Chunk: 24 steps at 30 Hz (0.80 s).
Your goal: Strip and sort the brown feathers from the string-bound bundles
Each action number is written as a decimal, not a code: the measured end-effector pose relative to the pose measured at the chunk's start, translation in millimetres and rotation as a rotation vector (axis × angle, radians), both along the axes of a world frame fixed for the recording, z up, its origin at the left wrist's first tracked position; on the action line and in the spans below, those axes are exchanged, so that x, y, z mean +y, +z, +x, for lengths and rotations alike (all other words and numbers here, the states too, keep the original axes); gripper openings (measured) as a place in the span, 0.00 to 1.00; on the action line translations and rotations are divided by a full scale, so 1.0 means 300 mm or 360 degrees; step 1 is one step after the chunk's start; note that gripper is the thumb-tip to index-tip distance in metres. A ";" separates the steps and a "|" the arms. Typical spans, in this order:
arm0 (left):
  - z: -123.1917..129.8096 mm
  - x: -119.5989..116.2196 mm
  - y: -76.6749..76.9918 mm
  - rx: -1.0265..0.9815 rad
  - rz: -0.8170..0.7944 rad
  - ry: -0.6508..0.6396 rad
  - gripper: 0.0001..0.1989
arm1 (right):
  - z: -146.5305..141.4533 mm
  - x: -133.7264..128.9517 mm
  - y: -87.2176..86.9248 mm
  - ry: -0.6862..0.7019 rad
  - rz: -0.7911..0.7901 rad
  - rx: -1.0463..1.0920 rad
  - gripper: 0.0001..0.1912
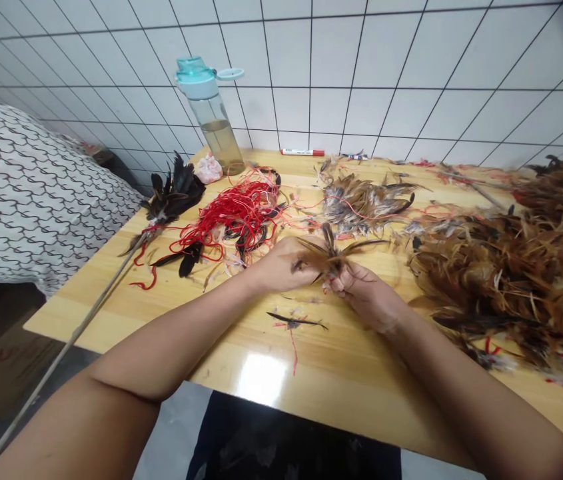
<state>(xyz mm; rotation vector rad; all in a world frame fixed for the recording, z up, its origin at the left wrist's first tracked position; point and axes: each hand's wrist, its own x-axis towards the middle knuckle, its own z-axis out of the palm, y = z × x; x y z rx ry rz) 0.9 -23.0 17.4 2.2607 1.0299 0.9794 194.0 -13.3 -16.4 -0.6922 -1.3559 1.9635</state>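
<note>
My right hand pinches the base of a small bunch of brown feathers that fans out over the middle of the table. Right beside it, my left hand is curled behind the feathers. Its fingertips are hidden, so what they grip does not show. Below my hands lies a thin dark feather with fluff and a bit of red thread. A tangle of red string sits just beyond my left hand. Behind the bunch rests a loose pile of grey-brown feathers.
A large heap of brown feathers covers the table's right side. At left, a stick tipped with black feathers overhangs the edge. A water bottle, crumpled pink-white wad and red-capped marker are near the tiled wall.
</note>
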 end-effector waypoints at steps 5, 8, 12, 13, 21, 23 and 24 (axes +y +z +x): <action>0.052 -0.018 -0.015 0.0063 0.0314 0.0233 0.05 | -0.004 -0.012 0.016 -0.0091 -0.0396 0.0158 0.16; 0.070 -0.026 -0.022 0.0195 0.0549 0.0297 0.07 | -0.007 -0.008 0.024 -0.0133 -0.0431 0.0204 0.16; 0.084 -0.029 -0.030 0.0310 0.0642 0.0369 0.07 | -0.012 -0.006 0.029 -0.0180 -0.0457 0.0219 0.17; 0.086 -0.029 -0.030 0.0316 0.0651 0.0373 0.07 | -0.013 -0.006 0.030 -0.0184 -0.0463 0.0218 0.17; 0.094 -0.028 -0.030 0.0346 0.0725 0.0354 0.08 | -0.021 -0.008 0.028 -0.0151 -0.0648 0.0276 0.16; 0.093 -0.029 -0.031 0.0349 0.0725 0.0360 0.08 | -0.024 -0.012 0.031 -0.0186 -0.0759 0.0336 0.15; 0.092 -0.030 -0.031 0.0336 0.0712 0.0368 0.08 | -0.025 -0.014 0.034 -0.0199 -0.0813 0.0358 0.15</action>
